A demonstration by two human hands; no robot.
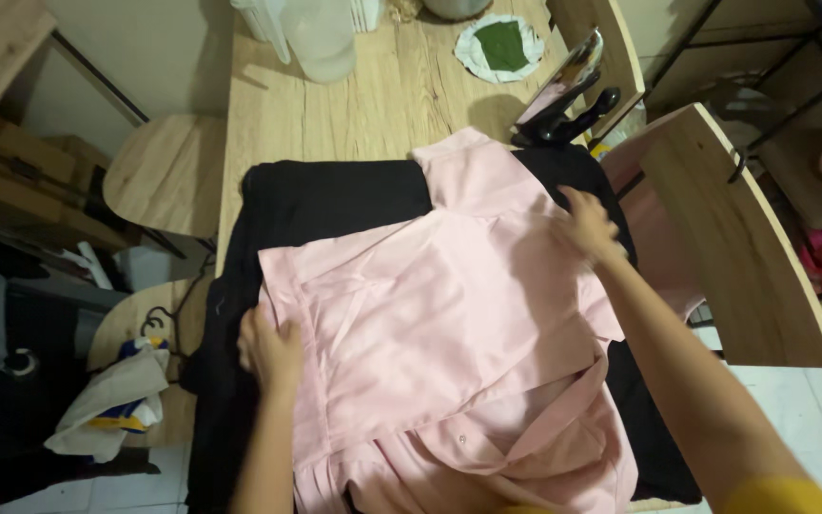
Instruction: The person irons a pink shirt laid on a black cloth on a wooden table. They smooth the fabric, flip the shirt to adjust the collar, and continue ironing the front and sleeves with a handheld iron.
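Shirt: a pale pink shirt (pixel 430 324) lies spread flat in the middle of the table, over a black cloth; its button placket and collar bunch up at the near edge, one sleeve reaches toward the far side
Left hand: the left hand (pixel 271 349) lies flat on the shirt's left edge, where pink meets black; grip open, fingers spread, palm down, nothing held
Right hand: the right hand (pixel 586 225) presses on the shirt's far right corner, fingers stretched and slightly blurred; grip open, pressing rather than pinching as far as can be seen
Black cloth: the black cloth (pixel 335 195) covers the table under the shirt and hangs over the near left edge
Table: a light wooden table (pixel 392 105), bare at its far end
Iron: a dark iron (pixel 563 95) stands tilted just beyond the shirt's far right corner
Jug: a clear plastic jug (pixel 316 38) stands at the far end of the table
Plate: a white plate (pixel 499 48) with a green leaf sits near the jug
Chair: a wooden chair back (pixel 744 257) stands to the right, beside the right forearm
Floor: a crumpled white garment (pixel 116 400) lies at the lower left
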